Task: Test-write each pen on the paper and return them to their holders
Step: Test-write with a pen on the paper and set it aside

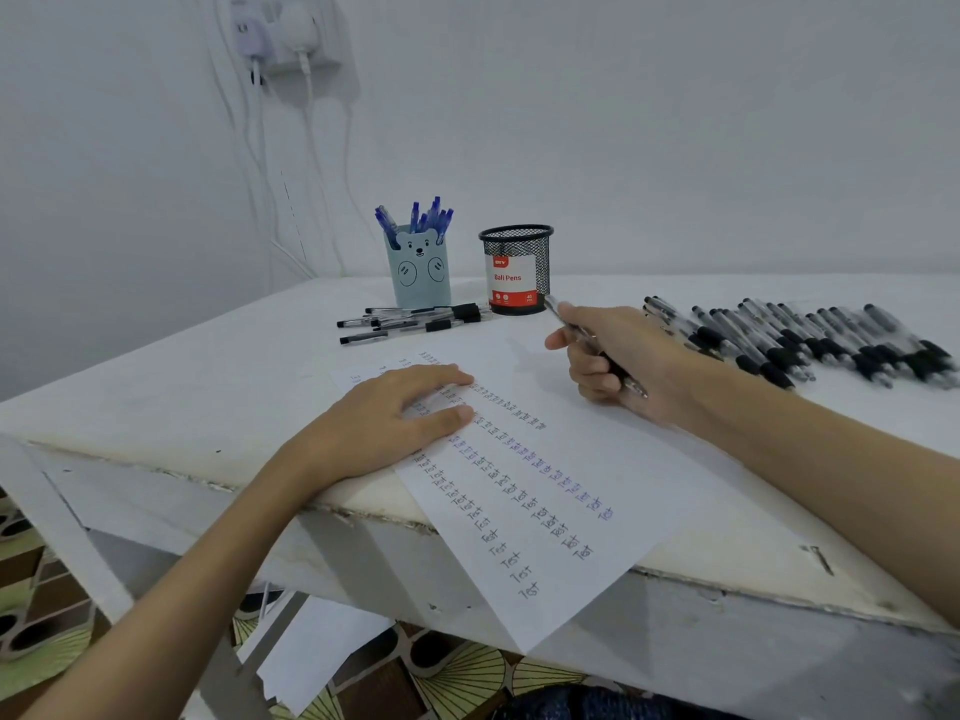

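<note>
The right hand [613,356] grips 1 clear black-grip pen [592,343] beside 1 black mesh holder [517,267]; the left hand [384,423] lies flat, fingers straight, on 1 white paper sheet [597,459]. 1 blue bear holder [418,272] holds about 8 blue pens [415,220] on the chipped white table [156,376] against a white wall [675,122].

The paper [540,459] is thin, matt white. The tabletop [208,376] looks painted white, rough and chipped at its edge. One holder [516,267] is black metal mesh; the blue holder [418,270] is smooth and matt. The pens [800,340] are clear glossy plastic.
</note>
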Motion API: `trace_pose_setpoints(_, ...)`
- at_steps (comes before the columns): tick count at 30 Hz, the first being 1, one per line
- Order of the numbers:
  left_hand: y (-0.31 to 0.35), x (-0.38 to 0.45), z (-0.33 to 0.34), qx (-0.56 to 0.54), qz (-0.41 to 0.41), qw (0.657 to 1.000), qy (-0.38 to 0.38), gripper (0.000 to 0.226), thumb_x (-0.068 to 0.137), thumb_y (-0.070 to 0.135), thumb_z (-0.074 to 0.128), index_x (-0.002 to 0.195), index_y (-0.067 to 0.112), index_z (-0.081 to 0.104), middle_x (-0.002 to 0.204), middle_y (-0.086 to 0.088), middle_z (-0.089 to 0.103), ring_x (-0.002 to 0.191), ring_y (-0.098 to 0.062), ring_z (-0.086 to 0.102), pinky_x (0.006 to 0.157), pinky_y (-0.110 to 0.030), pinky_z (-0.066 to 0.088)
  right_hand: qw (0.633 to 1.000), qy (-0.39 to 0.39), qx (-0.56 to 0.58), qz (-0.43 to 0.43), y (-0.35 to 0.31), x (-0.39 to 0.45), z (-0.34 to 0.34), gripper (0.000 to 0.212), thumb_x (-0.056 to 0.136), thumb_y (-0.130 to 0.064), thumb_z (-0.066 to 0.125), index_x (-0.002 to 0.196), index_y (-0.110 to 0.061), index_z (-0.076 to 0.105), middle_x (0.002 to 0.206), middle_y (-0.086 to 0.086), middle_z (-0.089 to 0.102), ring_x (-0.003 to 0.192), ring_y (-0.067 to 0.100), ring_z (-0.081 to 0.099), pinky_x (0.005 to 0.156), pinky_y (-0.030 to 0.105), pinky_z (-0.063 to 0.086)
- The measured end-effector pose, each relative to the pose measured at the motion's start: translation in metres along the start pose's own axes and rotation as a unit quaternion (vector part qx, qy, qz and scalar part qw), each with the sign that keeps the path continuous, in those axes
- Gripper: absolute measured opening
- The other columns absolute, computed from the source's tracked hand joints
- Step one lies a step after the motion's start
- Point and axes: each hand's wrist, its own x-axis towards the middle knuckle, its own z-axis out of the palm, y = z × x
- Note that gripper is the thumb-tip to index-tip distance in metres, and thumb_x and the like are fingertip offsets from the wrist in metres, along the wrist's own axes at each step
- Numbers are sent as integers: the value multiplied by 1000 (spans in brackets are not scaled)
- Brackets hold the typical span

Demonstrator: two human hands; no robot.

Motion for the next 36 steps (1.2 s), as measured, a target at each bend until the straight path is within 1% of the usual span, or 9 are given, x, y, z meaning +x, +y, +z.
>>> trace_pose_setpoints(6,-2,4,0,56,-9,998,17,59,65,77,34,119,57,47,135,25,35,126,1,28,111,-31,19,988,80,-117,-59,-2,7,-2,34,96,-29,41,83,-4,60,34,-2,35,27,12,26,38,16,19)
trace_pose_setpoints(9,-2,5,0,89,-33,995,14,45,68,71,29,112,65,40,120,22,33,113,2,26,108,-35,15,965,143,-194,-101,-4,17,-12,34,91,-18,42,98,8,62,48,4,47,44,18,39,46,22,28)
trace_pose_setpoints(11,-2,5,0,89,-41,995,10,38,73,62,28,109,67,36,119,22,34,113,1,27,109,-36,12,920,169,-327,-133,1,23,-24,28,88,-16,50,105,5,60,74,10,58,72,26,52,60,28,35)
trace_pose_setpoints(14,-3,5,0,90,-39,995,16,39,74,57,27,111,65,36,120,23,34,123,-2,29,112,-39,10,799,183,-552,-154,11,26,-36,33,86,-16,53,118,-6,51,102,13,61,103,32,51,76,33,38)
trace_pose_setpoints(21,-4,4,-1,91,-68,993,35,35,75,55,31,108,65,38,120,25,34,129,-7,28,114,-44,3,707,229,-643,-184,12,28,-43,17,81,-4,51,95,-2,60,96,13,63,87,33,54,65,29,34)
trace_pose_setpoints(26,-8,5,-2,91,-82,991,51,27,92,45,43,116,57,45,130,21,37,131,-9,28,115,-45,1,681,246,-666,-182,12,31,-47,16,80,-3,52,93,-2,62,92,13,65,74,30,51,61,27,32)
trace_pose_setpoints(30,-11,3,-8,37,-67,995,64,35,74,58,32,105,58,48,124,23,42,126,-5,36,114,-47,13,696,246,-635,-228,-4,31,-33,19,88,-17,51,94,-6,64,95,10,66,90,33,57,66,30,37)
trace_pose_setpoints(33,-27,3,-23,20,-56,994,89,33,81,59,35,107,51,53,127,18,48,122,-5,42,110,-39,26,711,192,-622,-264,-24,39,-8,19,87,-24,52,90,-11,66,92,8,65,89,31,56,68,29,36)
trace_pose_setpoints(36,-48,5,-34,9,-52,994,94,24,96,39,46,116,35,58,125,11,50,117,-6,44,99,-24,29,721,98,-636,-259,-39,55,28,20,87,-23,52,94,-17,69,95,5,65,92,28,53,72,28,34)
